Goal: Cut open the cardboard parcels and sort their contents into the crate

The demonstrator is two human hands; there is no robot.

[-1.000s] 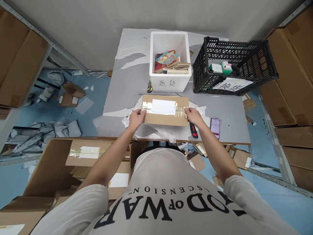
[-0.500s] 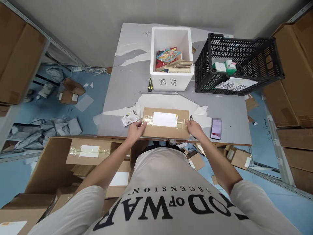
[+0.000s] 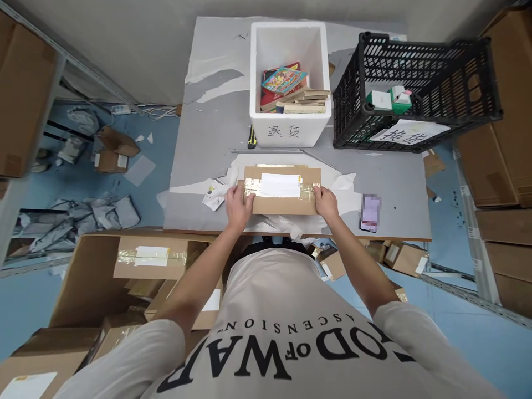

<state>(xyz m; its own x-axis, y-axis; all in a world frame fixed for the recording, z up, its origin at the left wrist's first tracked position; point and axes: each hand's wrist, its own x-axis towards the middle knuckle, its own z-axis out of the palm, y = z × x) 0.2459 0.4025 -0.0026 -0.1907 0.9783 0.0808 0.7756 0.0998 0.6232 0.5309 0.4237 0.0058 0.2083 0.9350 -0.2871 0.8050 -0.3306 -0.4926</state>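
Observation:
A taped cardboard box [image 3: 282, 206] with a white label lies across the near part of the table, between my two hands. My left hand [image 3: 240, 206] grips its left end, thumb on the top face. On the right end, my right hand [image 3: 326, 202] holds on in the same way. Fingers under and behind the box are partly hidden. Torn white paper [image 3: 332, 172] spreads beneath and around it. A crumpled printed wrapper [image 3: 214, 195] is beside my left hand, and a phone [image 3: 369, 213] lies right of my right hand.
Behind the box stand a white foam box [image 3: 291, 132] with books and a black plastic crate [image 3: 349, 124] with small green-and-white boxes. A yellow-black utility knife [image 3: 251, 137] lies by the foam box. A large open carton [image 3: 70, 288] of parcels is at lower left. Shelves flank both sides.
The cardboard box has moved slightly away from me and its far side has tipped up, showing tape along its back edge. Both hands moved with it, the left one further onto its end.

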